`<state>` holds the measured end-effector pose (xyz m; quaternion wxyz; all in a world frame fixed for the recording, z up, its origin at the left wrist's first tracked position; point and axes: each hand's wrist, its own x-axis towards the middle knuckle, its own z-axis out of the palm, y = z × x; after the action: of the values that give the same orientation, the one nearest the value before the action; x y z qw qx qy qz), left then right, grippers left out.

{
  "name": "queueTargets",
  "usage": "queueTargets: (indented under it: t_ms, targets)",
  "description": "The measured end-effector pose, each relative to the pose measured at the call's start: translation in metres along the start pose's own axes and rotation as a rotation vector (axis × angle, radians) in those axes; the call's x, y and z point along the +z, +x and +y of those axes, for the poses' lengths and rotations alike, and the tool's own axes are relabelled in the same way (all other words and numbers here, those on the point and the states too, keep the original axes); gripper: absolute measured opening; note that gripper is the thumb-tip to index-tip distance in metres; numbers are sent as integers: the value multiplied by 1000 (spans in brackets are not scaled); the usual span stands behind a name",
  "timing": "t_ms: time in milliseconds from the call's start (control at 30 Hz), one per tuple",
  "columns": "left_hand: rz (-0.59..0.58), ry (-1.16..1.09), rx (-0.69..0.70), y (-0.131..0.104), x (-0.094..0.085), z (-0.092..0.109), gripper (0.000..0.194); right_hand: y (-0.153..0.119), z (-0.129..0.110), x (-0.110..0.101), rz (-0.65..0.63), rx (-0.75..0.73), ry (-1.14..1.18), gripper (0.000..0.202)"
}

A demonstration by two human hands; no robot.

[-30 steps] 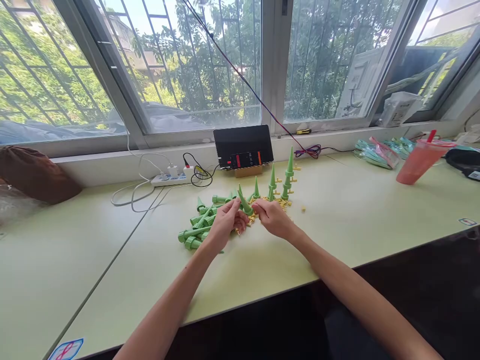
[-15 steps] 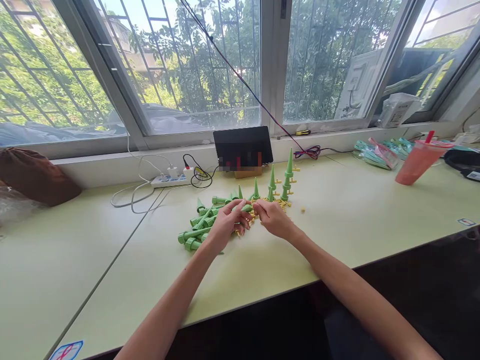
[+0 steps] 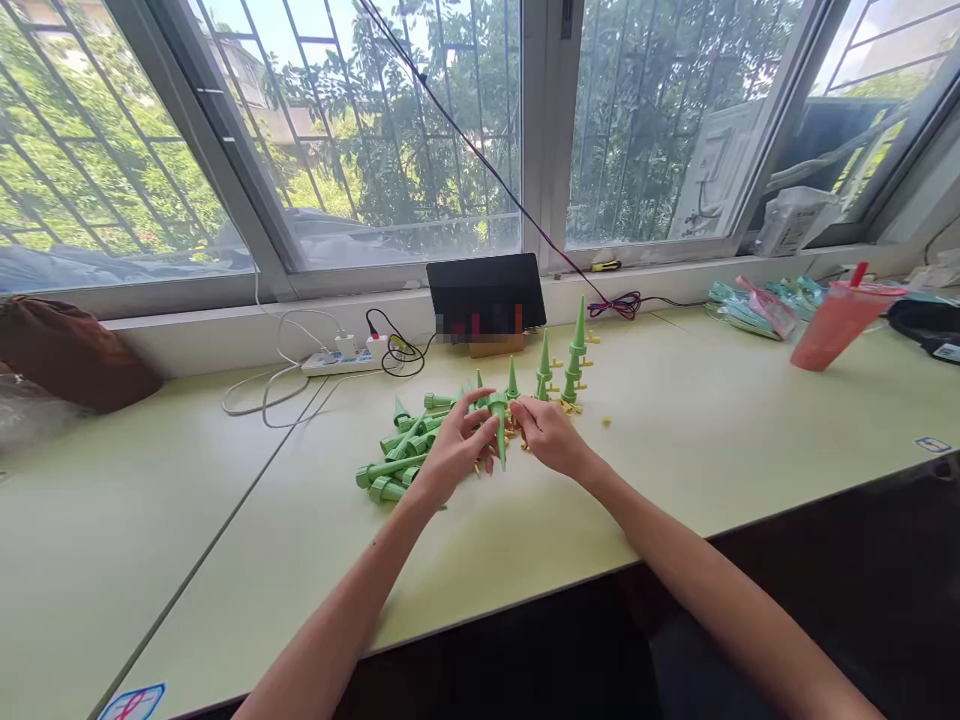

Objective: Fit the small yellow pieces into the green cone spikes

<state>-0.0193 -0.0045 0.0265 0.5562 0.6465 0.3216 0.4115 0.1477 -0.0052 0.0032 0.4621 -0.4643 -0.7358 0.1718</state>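
A green plastic watering spike (image 3: 500,440) hangs tip down between the thumb and fingers of my left hand (image 3: 459,440), its wider collar at the top. Close against the collar's right side, my right hand (image 3: 551,435) is closed in a pinch; what its fingertips hold is hidden. Beside my left hand lies a heap of green spikes (image 3: 390,468), several on their sides. Small yellow valves (image 3: 525,443) are scattered on the table under and between my hands. Behind my right hand, stacked green spikes (image 3: 576,350) stand tip up with yellow valves sticking out sideways.
A black tablet (image 3: 487,290) leans by the window sill behind the heap. To its left are a white power strip (image 3: 341,358) and cables. A red cup with a straw (image 3: 840,325) and plastic packets (image 3: 750,308) stand at right. A brown bag (image 3: 75,350) lies far left.
The green spike in my left hand has turned from lying between the fingers to pointing tip down. My left fingers have spread a little; my right hand stays pinched beside it.
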Motion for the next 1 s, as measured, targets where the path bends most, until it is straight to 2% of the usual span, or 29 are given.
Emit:
queueTargets:
  t_ms: [233,400,533,600,800,1000]
  targets:
    - [102,181,68,2,3,-5,51,-2,-3,1,29,-12,-16,40]
    - [176,191,79,4,3,-7,48,-2,-4,0,127,-5,-13,39]
    - [215,114,58,5,2,-7,35,-1,-2,-2,219,36,-54,39]
    - [197,27,0,6,1,-6,38,-1,-2,-2,212,-18,-114,39]
    - [94,-173,-204,7,-4,-5,52,-2,-7,-6,114,-326,-338,37]
    - [72,-227,-241,8,-7,-7,52,-3,-11,-8,68,-408,-398,34]
